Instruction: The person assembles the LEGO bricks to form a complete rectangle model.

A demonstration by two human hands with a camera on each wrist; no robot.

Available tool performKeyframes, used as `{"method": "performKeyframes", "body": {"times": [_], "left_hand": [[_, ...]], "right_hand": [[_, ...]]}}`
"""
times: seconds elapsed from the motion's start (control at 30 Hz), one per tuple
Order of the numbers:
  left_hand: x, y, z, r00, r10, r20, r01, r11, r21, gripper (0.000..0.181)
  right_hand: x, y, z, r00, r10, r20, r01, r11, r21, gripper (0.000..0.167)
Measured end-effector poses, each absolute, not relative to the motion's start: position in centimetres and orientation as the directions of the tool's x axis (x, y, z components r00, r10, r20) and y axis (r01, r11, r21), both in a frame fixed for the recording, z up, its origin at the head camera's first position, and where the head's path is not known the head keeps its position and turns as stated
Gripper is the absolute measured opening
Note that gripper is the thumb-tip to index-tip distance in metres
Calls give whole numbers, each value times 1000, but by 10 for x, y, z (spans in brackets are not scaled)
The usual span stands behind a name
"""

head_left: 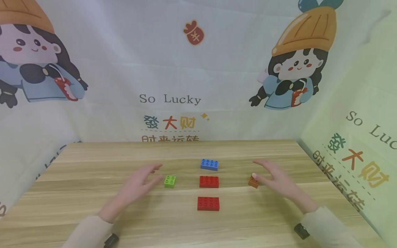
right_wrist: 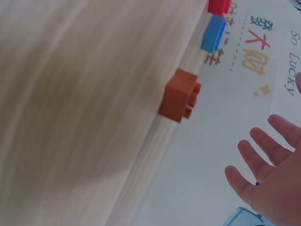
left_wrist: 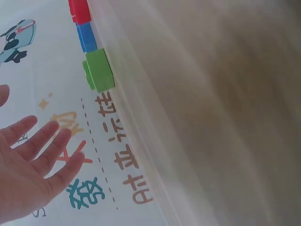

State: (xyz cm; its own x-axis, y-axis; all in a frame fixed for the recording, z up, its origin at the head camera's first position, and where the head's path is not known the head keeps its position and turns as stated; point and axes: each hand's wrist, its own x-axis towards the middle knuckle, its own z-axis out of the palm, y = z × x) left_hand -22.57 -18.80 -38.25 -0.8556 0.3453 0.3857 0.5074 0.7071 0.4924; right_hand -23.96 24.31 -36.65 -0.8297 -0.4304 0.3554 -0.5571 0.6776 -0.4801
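Just left of a small lime-green building brick [head_left: 170, 181], my left hand [head_left: 141, 182] hovers with its fingers spread. The left wrist view shows that hand [left_wrist: 40, 165] apart from the green brick [left_wrist: 99, 70]. On the other side, my right hand [head_left: 277, 181] is held over the table near an orange-brown brick [head_left: 253, 182], its thumb overlapping the brick in the head view. The right wrist view has the orange brick [right_wrist: 178, 95] standing apart from the fingers [right_wrist: 254, 160]. Neither hand holds anything.
Between the hands, a blue brick [head_left: 209, 164], a red brick [head_left: 209, 182] and a nearer red brick [head_left: 208, 204] lie in a column on the wooden table [head_left: 149, 224]. A printed cloth [head_left: 229, 75] hangs behind the table and along its sides.
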Motion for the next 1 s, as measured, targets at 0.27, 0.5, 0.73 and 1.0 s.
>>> {"method": "performKeyframes", "body": {"times": [0.27, 0.5, 0.73, 1.0], "left_hand": [[-228, -177, -385, -851, 387, 356, 526, 625, 577, 37], [-231, -168, -386, -855, 423, 298, 511, 592, 624, 33], [-237, -160, -389, -858, 452, 245, 495, 596, 632, 33], [-241, -147, -389, -870, 458, 185, 455, 596, 662, 33]], "right_hand": [[-234, 227, -376, -810, -486, 328, -579, 576, -577, 39], [-227, 215, -377, -802, -537, 261, -565, 541, -623, 37], [-233, 208, -387, -783, -589, 200, -543, 489, -683, 34], [-231, 196, -388, -782, -611, 124, -513, 517, -685, 37]]}}
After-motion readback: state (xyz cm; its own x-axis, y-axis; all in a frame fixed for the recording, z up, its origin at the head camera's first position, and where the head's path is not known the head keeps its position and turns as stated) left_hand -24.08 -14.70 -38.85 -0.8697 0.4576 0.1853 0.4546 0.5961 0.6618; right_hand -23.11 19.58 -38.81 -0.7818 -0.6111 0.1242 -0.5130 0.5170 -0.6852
